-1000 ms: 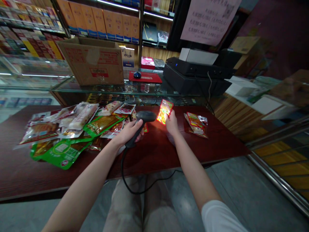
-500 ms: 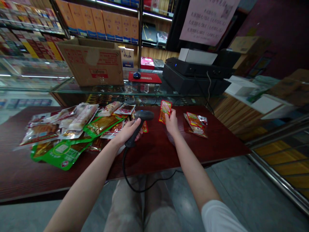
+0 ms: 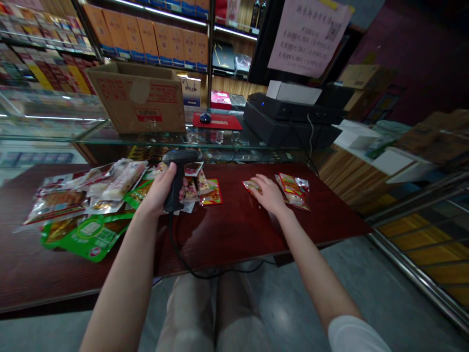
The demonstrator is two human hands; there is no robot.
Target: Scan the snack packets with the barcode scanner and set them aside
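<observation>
Gripping scanner (image 3: 175, 189) in left hand (image 3: 159, 191); resting right hand (image 3: 270, 194) over packet (image 3: 250, 186) right of scanner, hold unclear. Seemingly early on: few packets (image 3: 293, 188) farther right, big pile (image 3: 104, 205) left.

Black scanner (image 3: 176, 182) and heaped packets (image 3: 122, 181) at a dark red table (image 3: 227, 234)
The left hand (image 3: 160, 189) grips the scanner by its handle; the right hand (image 3: 270, 193) partly covers 1 small packet (image 3: 250, 185) beside a separate little stack (image 3: 292, 186).
</observation>
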